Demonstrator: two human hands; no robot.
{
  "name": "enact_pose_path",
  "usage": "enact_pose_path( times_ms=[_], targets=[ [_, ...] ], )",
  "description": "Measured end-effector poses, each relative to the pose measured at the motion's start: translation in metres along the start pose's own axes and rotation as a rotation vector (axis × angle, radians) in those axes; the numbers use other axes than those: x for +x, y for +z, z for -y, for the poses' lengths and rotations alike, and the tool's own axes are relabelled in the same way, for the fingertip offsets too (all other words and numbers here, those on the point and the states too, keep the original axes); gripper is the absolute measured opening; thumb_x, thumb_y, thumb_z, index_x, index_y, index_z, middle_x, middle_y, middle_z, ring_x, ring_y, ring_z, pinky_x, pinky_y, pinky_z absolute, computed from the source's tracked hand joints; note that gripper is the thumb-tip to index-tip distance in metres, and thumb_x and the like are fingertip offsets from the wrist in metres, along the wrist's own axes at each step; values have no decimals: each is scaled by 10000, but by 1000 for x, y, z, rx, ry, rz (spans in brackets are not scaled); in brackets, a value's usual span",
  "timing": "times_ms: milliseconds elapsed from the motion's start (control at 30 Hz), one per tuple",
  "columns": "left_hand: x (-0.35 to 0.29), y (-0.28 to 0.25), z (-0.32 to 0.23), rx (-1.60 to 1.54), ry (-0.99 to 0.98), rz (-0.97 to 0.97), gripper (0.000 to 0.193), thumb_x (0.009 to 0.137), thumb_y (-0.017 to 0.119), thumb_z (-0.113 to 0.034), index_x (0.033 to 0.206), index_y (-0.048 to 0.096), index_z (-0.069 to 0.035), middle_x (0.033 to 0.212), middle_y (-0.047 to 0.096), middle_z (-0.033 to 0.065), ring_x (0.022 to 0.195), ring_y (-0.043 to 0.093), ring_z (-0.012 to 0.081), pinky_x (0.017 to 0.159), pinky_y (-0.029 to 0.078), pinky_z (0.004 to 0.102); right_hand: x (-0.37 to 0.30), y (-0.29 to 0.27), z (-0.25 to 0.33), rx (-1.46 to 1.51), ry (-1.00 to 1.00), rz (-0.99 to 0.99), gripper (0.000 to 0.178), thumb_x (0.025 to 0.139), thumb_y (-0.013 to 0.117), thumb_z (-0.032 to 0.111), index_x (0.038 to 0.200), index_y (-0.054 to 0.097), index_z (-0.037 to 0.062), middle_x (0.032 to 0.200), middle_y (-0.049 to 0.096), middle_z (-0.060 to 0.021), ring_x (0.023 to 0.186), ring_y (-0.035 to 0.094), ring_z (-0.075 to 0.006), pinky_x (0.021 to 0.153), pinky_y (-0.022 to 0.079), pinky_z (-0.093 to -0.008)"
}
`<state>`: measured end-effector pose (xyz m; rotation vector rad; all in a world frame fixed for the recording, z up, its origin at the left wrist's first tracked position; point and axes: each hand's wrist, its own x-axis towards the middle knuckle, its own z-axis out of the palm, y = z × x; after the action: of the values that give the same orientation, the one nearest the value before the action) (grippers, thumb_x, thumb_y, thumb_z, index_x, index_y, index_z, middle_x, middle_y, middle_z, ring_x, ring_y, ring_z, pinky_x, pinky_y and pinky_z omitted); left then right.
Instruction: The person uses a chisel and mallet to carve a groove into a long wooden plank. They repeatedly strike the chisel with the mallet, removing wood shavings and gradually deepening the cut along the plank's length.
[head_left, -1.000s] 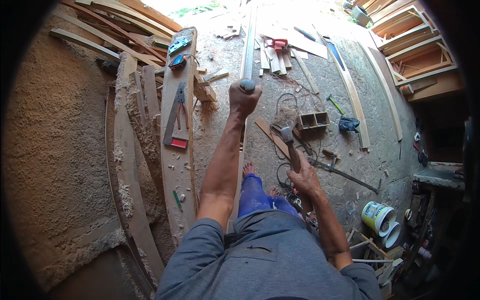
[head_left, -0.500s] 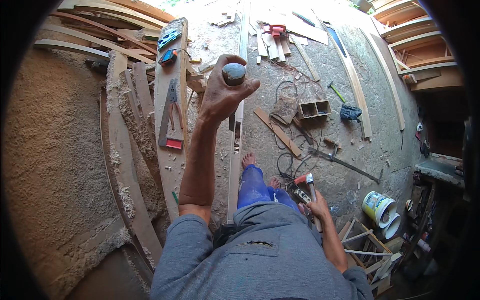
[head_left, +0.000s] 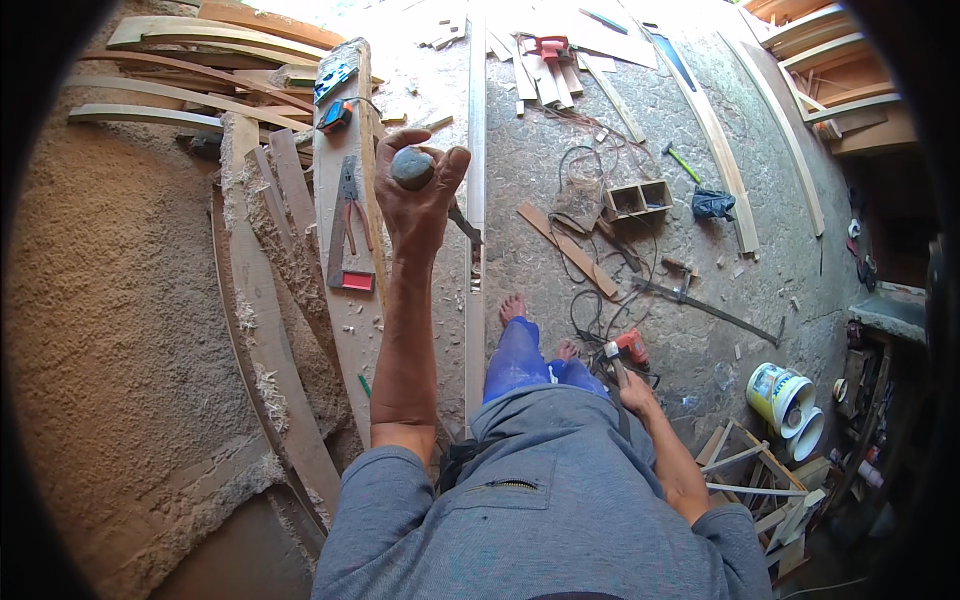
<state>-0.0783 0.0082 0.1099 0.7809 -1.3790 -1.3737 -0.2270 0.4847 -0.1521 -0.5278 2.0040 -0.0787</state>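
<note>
My left hand (head_left: 415, 215) is closed round a chisel, whose blunt greyish handle end (head_left: 412, 169) faces up. The dark blade (head_left: 464, 225) shows past my wrist, slanting toward the long narrow wooden beam (head_left: 474, 350). Slots are cut in the beam beside my foot; whether the blade tip touches the wood I cannot tell. Low on the right, beside my thigh, my right hand (head_left: 636, 392) grips a hammer (head_left: 614, 360) by its handle, head pointing away from me. Part of that handle is hidden by my fingers.
A plank bench (head_left: 350, 330) at the left carries a try square (head_left: 345, 225), pliers (head_left: 360, 222) and a tape measure (head_left: 335, 117). On the floor lie a red power tool (head_left: 632, 346), cables, a clamp (head_left: 715, 312) and a green-handled hammer (head_left: 684, 162). White buckets (head_left: 780, 395) stand right.
My left hand has moved left and slightly nearer, turning so the chisel blade shows more. My right hand still holds the hammer, now at a different angle. The view has shifted a little.
</note>
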Motion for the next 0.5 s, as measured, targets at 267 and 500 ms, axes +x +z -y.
enact_pose_path(
  times_ms=[267, 500],
  targets=[
    [-15, -8, 20, 161, 125, -78, 229, 839, 804, 3, 798, 591, -70, 746, 581, -44, 683, 555, 27, 600, 485, 217, -31, -22, 38, 58, 50, 50, 635, 781, 707, 247, 1368, 548, 67, 1296, 650, -264, 1239, 605, -438, 1014, 479, -482],
    [-17, -11, 32, 161, 156, -126, 231, 825, 800, 1, 787, 584, -70, 739, 558, -51, 678, 519, 20, 602, 471, 214, -18, -8, 6, 186, 75, 65, 708, 773, 693, 234, 1450, 518, 119, 1355, 631, -250, 1297, 581, -416, 1072, 459, -460]
  ],
)
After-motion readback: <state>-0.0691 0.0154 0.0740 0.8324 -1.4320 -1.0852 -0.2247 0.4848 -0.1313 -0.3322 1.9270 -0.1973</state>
